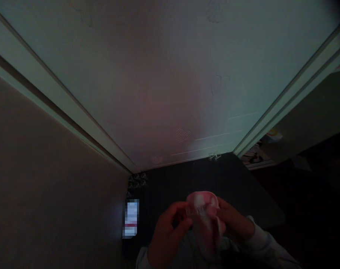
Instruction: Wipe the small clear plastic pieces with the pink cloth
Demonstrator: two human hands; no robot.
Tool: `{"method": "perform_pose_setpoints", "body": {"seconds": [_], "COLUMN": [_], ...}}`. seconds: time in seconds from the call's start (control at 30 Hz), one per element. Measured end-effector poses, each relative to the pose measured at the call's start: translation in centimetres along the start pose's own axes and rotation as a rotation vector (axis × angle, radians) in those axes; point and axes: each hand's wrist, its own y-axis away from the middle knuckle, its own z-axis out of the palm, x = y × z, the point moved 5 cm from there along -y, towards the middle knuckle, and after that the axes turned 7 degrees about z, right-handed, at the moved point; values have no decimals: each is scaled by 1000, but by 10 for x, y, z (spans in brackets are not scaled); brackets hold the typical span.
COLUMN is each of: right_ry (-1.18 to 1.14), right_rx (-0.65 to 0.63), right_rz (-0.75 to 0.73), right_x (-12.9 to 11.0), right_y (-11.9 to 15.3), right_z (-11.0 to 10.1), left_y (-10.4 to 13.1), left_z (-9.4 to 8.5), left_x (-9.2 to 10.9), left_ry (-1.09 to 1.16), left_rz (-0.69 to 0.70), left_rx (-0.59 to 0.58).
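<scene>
Close to my body, both hands hold a pink-and-white piece that looks like soft cloth [205, 198]; the dim light hides its exact kind. My left hand [170, 228] is closed at its left side, thumb and fingers bent toward each other. Between its fingertips and the pink cloth lies a small pale toothed piece [196, 212], perhaps a clear clip. Wrapped around the right side of the cloth is my right hand [234, 220], its fingertips partly hidden behind the folds. The cloth's lower end hangs into shadow.
Under my hands is a dark tabletop [170, 186]. Small clear clip-like pieces [214, 156] lie at its back edge, several more [137, 180] in the back left corner. A lit phone [131, 218] sits at the left edge. A pale panel [164, 82] rises behind, a wall [46, 168] at left.
</scene>
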Motion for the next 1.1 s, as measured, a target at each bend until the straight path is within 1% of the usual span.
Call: {"method": "perform_pose_setpoints", "body": {"seconds": [0.07, 0.13, 0.23, 0.33, 0.53, 0.6, 0.77, 0.97, 1.1], "right_ry": [-3, 25, 84, 152, 160, 188, 256, 219, 220], "right_rx": [-79, -95, -56, -22, -58, -63, -16, 6, -2], "right_rz": [63, 79, 65, 39, -35, -62, -112, -65, -59], "right_x": [3, 2, -5, -15, -27, -29, -31, -25, -28], "right_y": [0, 1, 2, 5, 6, 6, 8, 5, 4], "right_z": [1, -1, -2, 2, 14, 17, 17, 15, 17], "left_y": [0, 0, 0, -1, -1, -1, -2, 0, -1], "left_z": [-1, -1, -3, -4, -7, -7, -7, -6, -4], "left_x": [0, 0, -2, -4, -5, -7, -12, -11, -11], "left_ry": [-13, -28, -28, -43, -34, -25, 20, 50, 172], "left_rz": [5, 4, 0, -5, -14, -19, -28, -33, -34], "left_rx": [-48, -69, -54, -37, -34, -25, 32, 45, 54]}}
